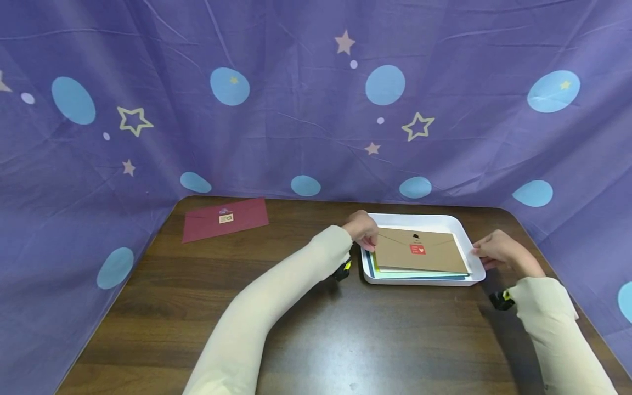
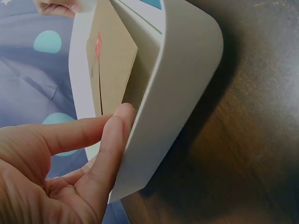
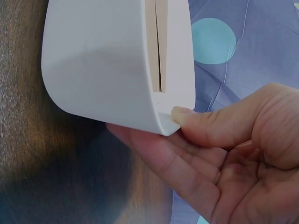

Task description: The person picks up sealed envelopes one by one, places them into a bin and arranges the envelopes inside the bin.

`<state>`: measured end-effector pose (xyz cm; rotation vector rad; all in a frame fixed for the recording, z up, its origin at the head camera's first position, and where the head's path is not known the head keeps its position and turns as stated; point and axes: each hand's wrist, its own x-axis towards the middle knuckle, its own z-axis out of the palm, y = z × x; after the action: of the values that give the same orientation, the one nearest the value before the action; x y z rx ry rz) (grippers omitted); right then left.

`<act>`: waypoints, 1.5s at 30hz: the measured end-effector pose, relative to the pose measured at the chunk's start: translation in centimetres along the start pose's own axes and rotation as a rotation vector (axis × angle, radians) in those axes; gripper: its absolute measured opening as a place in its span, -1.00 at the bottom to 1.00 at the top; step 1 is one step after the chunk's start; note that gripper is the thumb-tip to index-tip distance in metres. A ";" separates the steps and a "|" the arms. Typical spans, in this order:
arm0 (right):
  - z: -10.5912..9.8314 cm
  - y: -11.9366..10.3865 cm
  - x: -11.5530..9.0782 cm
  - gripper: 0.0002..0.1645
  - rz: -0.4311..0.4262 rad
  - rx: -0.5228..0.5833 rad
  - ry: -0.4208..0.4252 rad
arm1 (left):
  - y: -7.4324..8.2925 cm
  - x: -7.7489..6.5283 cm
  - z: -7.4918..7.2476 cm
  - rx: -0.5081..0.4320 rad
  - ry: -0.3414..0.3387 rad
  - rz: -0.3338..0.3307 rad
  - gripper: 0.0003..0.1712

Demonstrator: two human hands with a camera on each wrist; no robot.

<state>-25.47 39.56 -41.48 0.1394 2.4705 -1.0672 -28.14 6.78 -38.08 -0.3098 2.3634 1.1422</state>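
A white tray (image 1: 419,220) holds a stack of envelopes, topped by a brown kraft envelope (image 1: 395,255) with a red heart sticker and a small black print. My left hand (image 1: 364,229) is at the tray's left end, pinching the left edge of the brown envelope between thumb and finger; in the left wrist view that envelope (image 2: 117,60) stands at a slant inside the tray wall. At the opposite end my right hand (image 1: 503,251) grips the tray's rim, with the thumb (image 3: 189,119) on top and the fingers (image 3: 154,156) beneath.
A dark red envelope (image 1: 247,216) with a pale label lies at the table's back left. Pale green and blue envelope edges (image 1: 419,276) show under the brown one. A purple cloth (image 1: 306,109) hangs behind the wooden table (image 1: 345,340).
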 end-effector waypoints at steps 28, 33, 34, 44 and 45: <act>0.1 0.2 0.2 -0.53 0.008 -0.001 0.009 | 0.1 1.8 1.1 0.308 0.046 0.007 -0.66; 0.0 0.1 0.2 -0.53 0.003 -0.012 0.014 | 0.2 1.8 1.1 0.300 0.057 0.001 -0.64; 0.0 0.1 0.2 -0.53 0.004 -0.011 0.013 | 0.2 1.8 1.1 0.294 0.059 -0.001 -0.64; 0.1 0.0 0.1 -0.50 0.026 0.003 0.015 | 0.0 2.1 1.2 0.304 0.066 0.009 -0.66; 0.1 -0.1 0.1 -0.50 0.026 0.002 0.016 | 0.0 2.2 1.2 0.304 0.064 0.012 -0.67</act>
<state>-25.53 39.42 -41.58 0.1815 2.4749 -1.0622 -29.59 7.69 -39.88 -0.2283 2.5524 0.7718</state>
